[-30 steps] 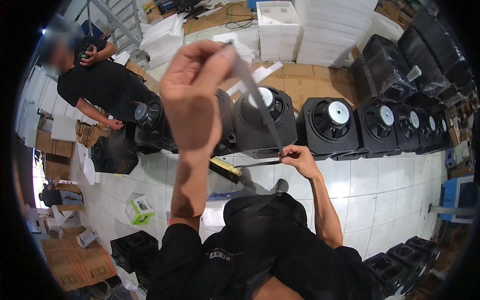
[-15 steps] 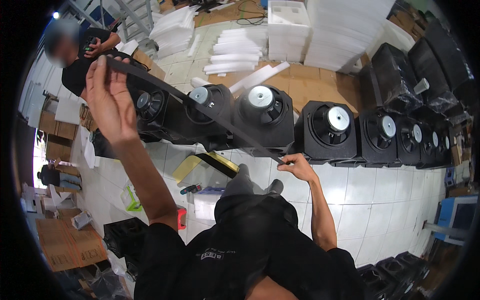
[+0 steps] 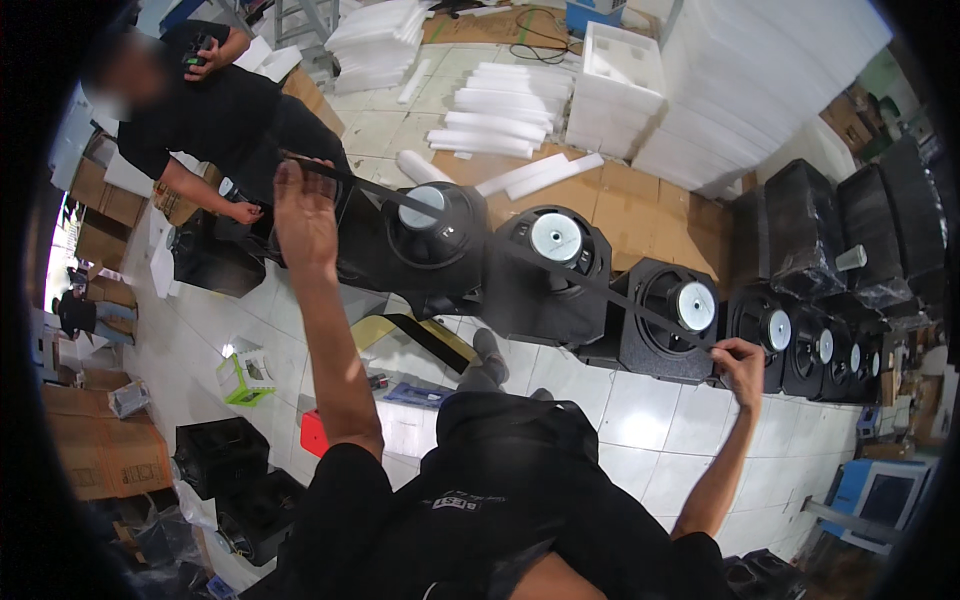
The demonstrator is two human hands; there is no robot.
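Seen from the middle of the view, the left hand point(image 3: 305, 215) is at ten o'clock, fingers raised, holding one end of a black strip point(image 3: 400, 202) near its fingertips. The right hand point(image 3: 740, 368), between three and four o'clock, pinches the other end between thumb and finger. The strip stretches straight between them, passing across the row of black speakers point(image 3: 535, 312); whether it touches them I cannot tell. White foam pieces point(image 3: 505, 105) lie at twelve o'clock. Further out at ten o'clock, another person point(image 3: 225, 110) in dark clothes grips a small dark object point(image 3: 197, 57).
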